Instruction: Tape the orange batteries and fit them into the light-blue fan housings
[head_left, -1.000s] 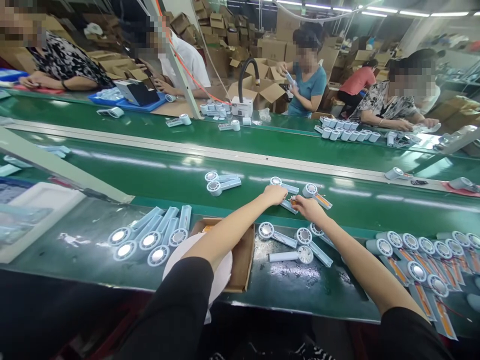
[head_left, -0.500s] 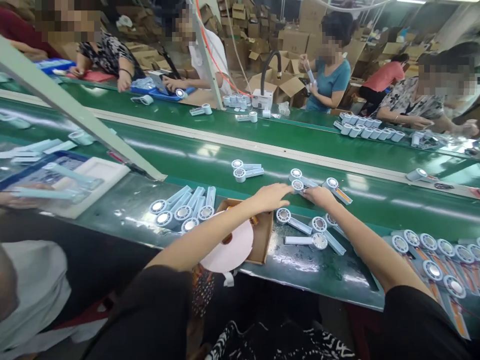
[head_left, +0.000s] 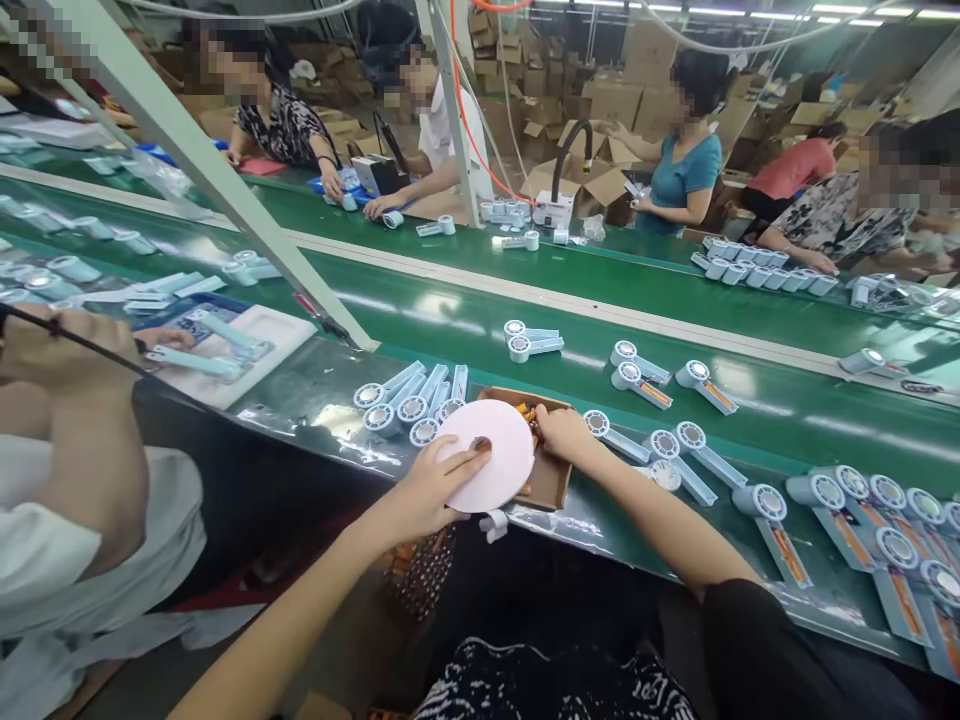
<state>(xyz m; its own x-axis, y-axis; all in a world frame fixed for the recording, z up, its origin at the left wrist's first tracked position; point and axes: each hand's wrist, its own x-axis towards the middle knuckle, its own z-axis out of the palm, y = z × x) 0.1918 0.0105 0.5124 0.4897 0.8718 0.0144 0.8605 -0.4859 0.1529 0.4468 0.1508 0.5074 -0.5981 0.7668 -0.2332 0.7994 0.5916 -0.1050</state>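
My left hand (head_left: 439, 478) is closed on the rim of a white roll of tape (head_left: 510, 455), with fingertips at its centre hole. The roll lies tilted over an open cardboard box (head_left: 553, 485) holding small orange cylinders (head_left: 526, 412), which look like batteries. My right hand (head_left: 564, 432) dips into the box with its fingers bent together among the orange pieces; what they pinch is hidden. Left of the roll lie several light-blue handheld fan bodies (head_left: 412, 408) with open handles. More fan bodies (head_left: 666, 443) lie right of my right hand.
A green conveyor belt (head_left: 450, 310) runs behind the bench and carries several fan bodies (head_left: 628, 375). Rows of fan bodies with orange pieces (head_left: 829, 492) crowd the right. A slanting metal post (head_left: 247, 220) stands left. A co-worker's hand (head_left: 161, 340) is beside a white foam tray (head_left: 289, 330).
Both my hands have left the fan bodies on the belt. My left hand has taken hold of the tape roll, and my right hand has moved into the box. The view has shifted left.
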